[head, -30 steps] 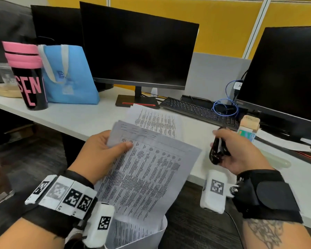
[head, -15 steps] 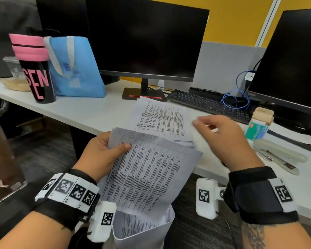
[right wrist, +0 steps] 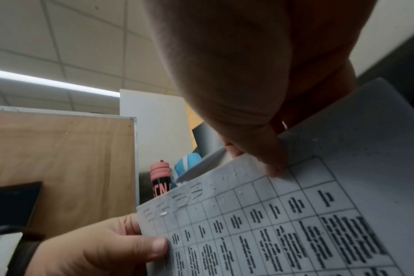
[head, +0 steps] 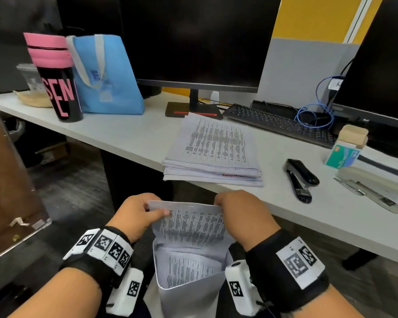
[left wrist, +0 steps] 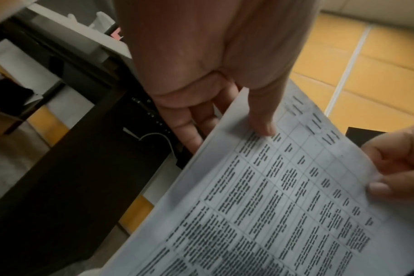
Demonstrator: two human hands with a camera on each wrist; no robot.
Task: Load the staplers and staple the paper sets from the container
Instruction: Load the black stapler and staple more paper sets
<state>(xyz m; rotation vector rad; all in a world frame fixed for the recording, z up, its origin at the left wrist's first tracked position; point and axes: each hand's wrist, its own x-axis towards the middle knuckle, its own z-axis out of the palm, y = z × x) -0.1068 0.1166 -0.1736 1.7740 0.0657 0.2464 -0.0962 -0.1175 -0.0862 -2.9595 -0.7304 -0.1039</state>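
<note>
A printed paper set stands half out of a white container below the desk edge. My left hand pinches its top left corner, thumb on the front. My right hand pinches the top right corner. More printed sheets sit deeper in the container. A stack of paper sets lies on the desk. To its right lie a black stapler, a grey stapler and a box of staples.
A pink and black tumbler and a blue bag stand at the desk's left. Two monitors, a keyboard and a blue cable line the back. A brown panel stands at my left.
My right hand put down the black stapler on the desk and came to the paper's top right corner. The earlier sheets went onto the stack; both hands dropped to the container.
</note>
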